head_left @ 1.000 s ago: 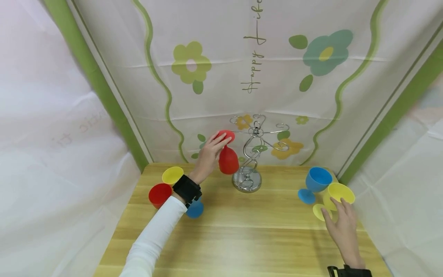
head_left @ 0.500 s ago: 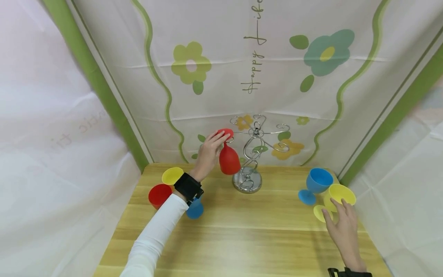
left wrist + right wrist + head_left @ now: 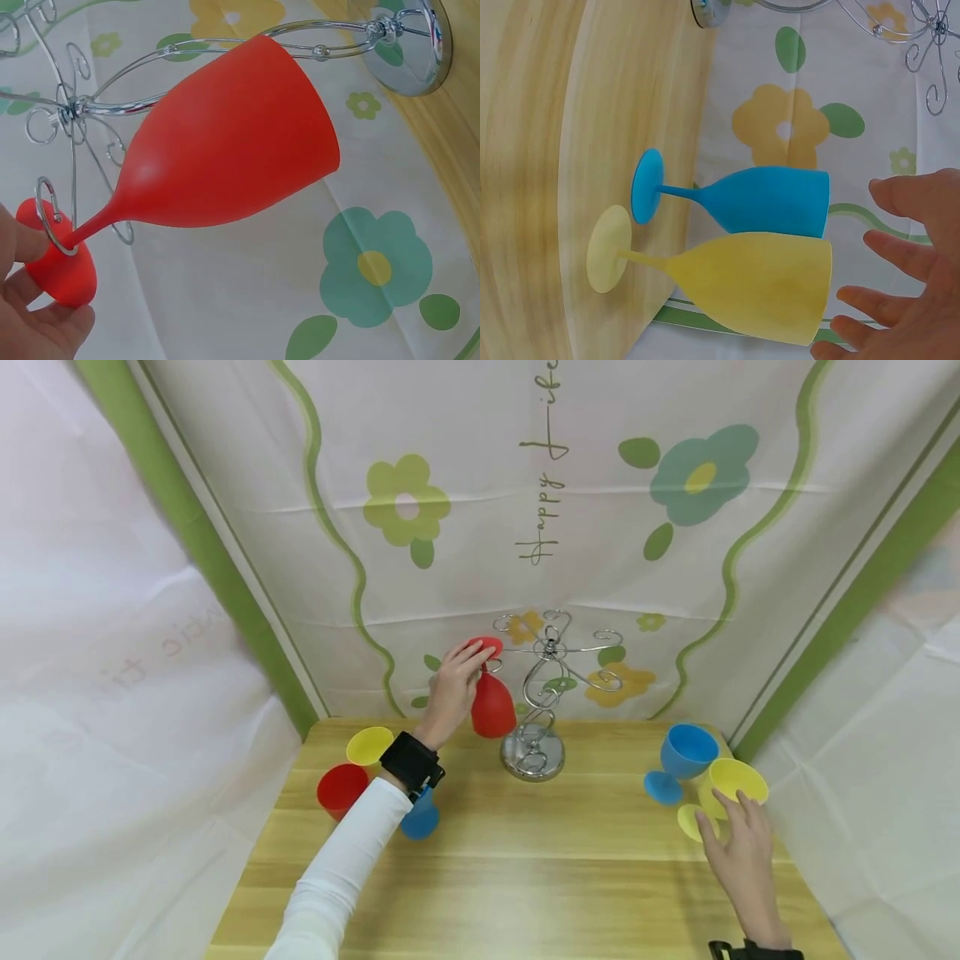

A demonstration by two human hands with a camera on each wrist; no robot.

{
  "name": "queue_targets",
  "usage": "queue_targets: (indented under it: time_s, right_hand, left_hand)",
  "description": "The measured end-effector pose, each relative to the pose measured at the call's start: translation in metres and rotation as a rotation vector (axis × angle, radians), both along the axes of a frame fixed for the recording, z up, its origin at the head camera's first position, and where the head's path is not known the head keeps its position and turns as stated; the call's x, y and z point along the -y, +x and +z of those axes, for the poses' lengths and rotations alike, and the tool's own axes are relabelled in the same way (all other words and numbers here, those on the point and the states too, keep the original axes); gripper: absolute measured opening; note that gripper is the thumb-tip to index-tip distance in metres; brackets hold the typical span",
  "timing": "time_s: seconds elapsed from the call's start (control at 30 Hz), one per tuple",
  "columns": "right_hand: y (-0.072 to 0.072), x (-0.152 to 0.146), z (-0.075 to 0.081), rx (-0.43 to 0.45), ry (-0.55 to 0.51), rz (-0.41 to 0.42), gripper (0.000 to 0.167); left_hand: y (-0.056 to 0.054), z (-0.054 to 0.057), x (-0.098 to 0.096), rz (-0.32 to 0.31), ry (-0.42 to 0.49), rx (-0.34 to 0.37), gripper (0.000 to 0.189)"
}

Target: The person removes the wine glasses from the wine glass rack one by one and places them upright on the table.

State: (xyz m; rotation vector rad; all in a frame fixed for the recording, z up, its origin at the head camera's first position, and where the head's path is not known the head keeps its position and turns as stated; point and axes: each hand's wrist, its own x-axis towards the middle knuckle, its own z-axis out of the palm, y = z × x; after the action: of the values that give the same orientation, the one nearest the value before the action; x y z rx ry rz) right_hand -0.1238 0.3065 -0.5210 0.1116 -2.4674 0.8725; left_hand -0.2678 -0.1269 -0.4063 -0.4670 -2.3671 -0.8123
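My left hand [image 3: 452,692] pinches the round foot of a red wine glass [image 3: 232,142], which hangs bowl down. In the left wrist view the stem passes through the curled loop at the end of one arm of a chrome glass rack [image 3: 550,649]. The thumb and fingers are on the foot, above the loop. At the right, my right hand [image 3: 742,860] is held with fingers spread and holds nothing. It is close to the rim of an upright yellow wine glass [image 3: 757,285]. Beside that one stands a blue wine glass [image 3: 769,199], also upright.
On the left of the wooden table [image 3: 525,877] stand a yellow glass [image 3: 369,746], a red glass [image 3: 342,789] and a blue glass [image 3: 420,820], partly behind the left forearm. The rack's other curled arms spread out behind and to the right. A printed curtain [image 3: 465,543] encloses the table.
The left hand has brought the red glass slightly right, and the rack's loop now shows around its stem below the foot. The right hand stays by the yellow glass.
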Motion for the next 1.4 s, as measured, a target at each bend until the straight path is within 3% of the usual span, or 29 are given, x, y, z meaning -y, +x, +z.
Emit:
queue_targets:
  time_s: [0.2,0.5,0.77,1.0,1.23,1.4]
  right_hand:
    - [0.006,-0.001,-0.003,-0.008,-0.015,-0.01,0.043]
    - [0.012,0.001,-0.003,0.058,-0.039,0.002,0.042]
    - [0.012,0.0,-0.004,0.003,-0.015,0.02,0.043]
    - [0.012,0.001,0.0,0.012,-0.021,0.026,0.044]
    - [0.012,0.001,0.001,0.023,-0.022,0.021,0.044]
    - [0.013,-0.001,0.0,0.017,-0.012,0.021,0.043]
  left_hand:
    - [-0.002,0.003,-0.005,-0.023,-0.009,-0.037,0.042]
    - [0.004,0.006,-0.014,-0.043,-0.027,-0.043,0.04]
    - [0.008,0.005,-0.019,-0.053,-0.039,-0.052,0.04]
    - [0.013,0.008,-0.022,-0.099,-0.031,-0.044,0.044]
    - [0.028,0.009,-0.02,-0.129,0.001,-0.072,0.044]
    - [0.045,0.0,-0.019,-0.13,0.044,-0.084,0.041]
